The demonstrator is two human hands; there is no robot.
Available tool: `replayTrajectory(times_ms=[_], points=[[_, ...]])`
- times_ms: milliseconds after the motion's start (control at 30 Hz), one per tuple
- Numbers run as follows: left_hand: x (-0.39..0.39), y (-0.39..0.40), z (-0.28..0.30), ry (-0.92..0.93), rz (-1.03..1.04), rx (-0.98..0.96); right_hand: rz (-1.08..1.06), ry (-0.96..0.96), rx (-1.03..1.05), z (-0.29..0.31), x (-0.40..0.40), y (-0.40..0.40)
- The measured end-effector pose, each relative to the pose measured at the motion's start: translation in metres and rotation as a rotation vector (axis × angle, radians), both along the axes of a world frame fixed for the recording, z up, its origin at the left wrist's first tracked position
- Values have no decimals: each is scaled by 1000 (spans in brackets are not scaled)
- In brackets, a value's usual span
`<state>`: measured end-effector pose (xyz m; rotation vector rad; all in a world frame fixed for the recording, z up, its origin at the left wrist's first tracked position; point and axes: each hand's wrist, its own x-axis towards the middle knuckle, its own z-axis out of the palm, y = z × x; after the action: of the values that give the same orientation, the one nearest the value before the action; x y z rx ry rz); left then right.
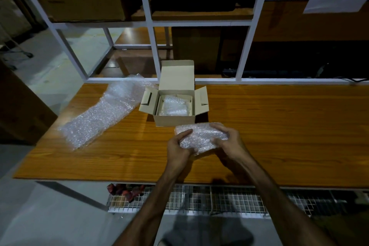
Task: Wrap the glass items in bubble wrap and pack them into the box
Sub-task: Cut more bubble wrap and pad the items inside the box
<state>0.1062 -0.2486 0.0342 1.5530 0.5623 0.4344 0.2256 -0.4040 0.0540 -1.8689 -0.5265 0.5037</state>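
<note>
Dim warehouse-looking spot, wooden table (279, 126) up against a white metal rack (247, 52) with cartons stacked behind it.

So I've got the wrapped bundle (200, 139) in both hands, held just above the tabletop and right in front of the box (174, 120). My left hand (178, 151) has its fingers curled around the near-left end, thumb up on top. My right hand (229, 140) cups the far-right end, fingers bent over the wrap. Can't see what's inside, the bubble wrap hides it completely.

The box has its lid standing up at the back and both side flaps folded out. There's one wrapped piece (173, 107) sitting inside, filling a good part of it. A long loose sheet of bubble wrap (99, 114) lies off to the left of the box.

My take: keep the loose edge pinned under a thumb so it doesn't unroll on the way over. Then line the bundle up with whatever gap is left and lower it in gently, no forcing glass against glass. Might be a snug fit.
</note>
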Motion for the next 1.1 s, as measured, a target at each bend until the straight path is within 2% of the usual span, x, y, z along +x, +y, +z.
replayTrajectory(times_ms=[167,267,400,467,567,667,833,967,1100], points=[[-3,24,6,4,10,87,18,-112,-142,4,-2,13],[-5,43,4,-5,21,317,-7,-224,-203,5,-3,21],[-7,64,7,-73,1,455,-56,-387,-302,8,-2,32],[-5,77,10,-78,-10,483,-64,-388,-337,13,-3,37],[-2,101,13,-45,-44,433,-9,-337,-305,16,2,46],[0,122,18,-31,-140,358,67,-189,-155,24,3,59],[5,151,26,-40,-234,205,30,-81,45,35,-1,80],[10,168,36,-53,-270,120,-54,-16,82,38,2,95],[19,186,39,-38,-301,40,-44,-20,87,41,16,103]])
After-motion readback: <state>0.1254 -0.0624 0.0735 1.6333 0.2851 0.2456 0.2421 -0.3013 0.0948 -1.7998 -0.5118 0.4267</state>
